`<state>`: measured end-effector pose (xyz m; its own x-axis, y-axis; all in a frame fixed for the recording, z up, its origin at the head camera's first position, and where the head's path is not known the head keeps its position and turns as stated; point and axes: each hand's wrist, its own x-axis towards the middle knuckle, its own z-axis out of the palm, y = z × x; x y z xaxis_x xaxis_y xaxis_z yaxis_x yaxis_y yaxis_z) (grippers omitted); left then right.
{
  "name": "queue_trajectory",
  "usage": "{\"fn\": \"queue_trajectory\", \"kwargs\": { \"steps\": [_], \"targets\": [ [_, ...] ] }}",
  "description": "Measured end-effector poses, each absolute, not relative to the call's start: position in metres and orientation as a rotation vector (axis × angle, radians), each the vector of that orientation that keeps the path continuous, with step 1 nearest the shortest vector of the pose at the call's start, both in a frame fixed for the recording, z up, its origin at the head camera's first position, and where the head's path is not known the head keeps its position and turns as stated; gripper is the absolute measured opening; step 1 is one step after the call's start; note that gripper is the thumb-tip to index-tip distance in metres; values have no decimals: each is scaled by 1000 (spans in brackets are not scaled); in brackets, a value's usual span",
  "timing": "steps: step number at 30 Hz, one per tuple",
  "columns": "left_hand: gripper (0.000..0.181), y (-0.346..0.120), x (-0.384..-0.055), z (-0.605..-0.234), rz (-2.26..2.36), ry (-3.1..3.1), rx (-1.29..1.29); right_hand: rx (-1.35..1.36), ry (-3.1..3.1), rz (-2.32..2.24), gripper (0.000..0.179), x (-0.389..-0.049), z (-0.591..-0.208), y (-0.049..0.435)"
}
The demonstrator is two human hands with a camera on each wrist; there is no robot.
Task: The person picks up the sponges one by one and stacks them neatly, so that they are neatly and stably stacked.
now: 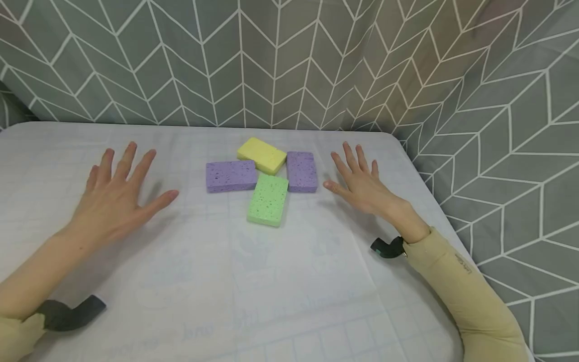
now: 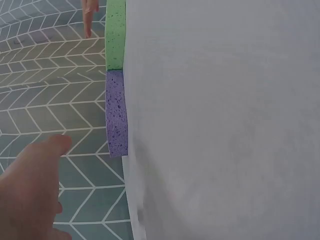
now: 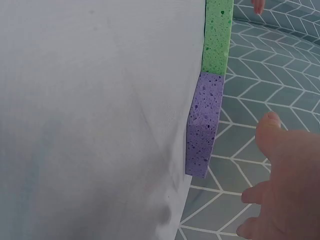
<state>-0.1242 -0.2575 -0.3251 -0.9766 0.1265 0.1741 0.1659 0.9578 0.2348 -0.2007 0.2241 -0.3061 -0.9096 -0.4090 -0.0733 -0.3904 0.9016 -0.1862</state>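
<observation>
Near the table's far side, sponges lie flat in a loose cluster. A yellow sponge (image 1: 261,155) is at the back, with a purple sponge (image 1: 231,176) to its left and another purple sponge (image 1: 301,172) to its right. In front, a green sponge (image 1: 268,200) lies slightly tilted, its far end close to both purple ones. My left hand (image 1: 115,198) is spread above the table, left of the cluster and apart from it. On the other side, my right hand (image 1: 362,186) has its fingers spread, its thumb nearest the right purple sponge without touching it. Both hands hold nothing.
A white cloth (image 1: 203,281) with faint print covers the table. Behind it and along the right hangs a grey curtain (image 1: 258,60) with white chevron lines. Dark wrist mounts (image 1: 72,314) stick out near the sleeves.
</observation>
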Motion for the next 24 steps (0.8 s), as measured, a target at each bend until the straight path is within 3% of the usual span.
{"fn": "queue_trajectory", "kwargs": {
  "steps": [6,24],
  "targets": [
    [90,-249,-125,-326,-484,-2833,-290,-654,2944,-278,83,-201,-309,222],
    [56,-203,-132,-323,-865,-2623,-440,-875,2994,-420,72,-200,-311,203]
  ]
}}
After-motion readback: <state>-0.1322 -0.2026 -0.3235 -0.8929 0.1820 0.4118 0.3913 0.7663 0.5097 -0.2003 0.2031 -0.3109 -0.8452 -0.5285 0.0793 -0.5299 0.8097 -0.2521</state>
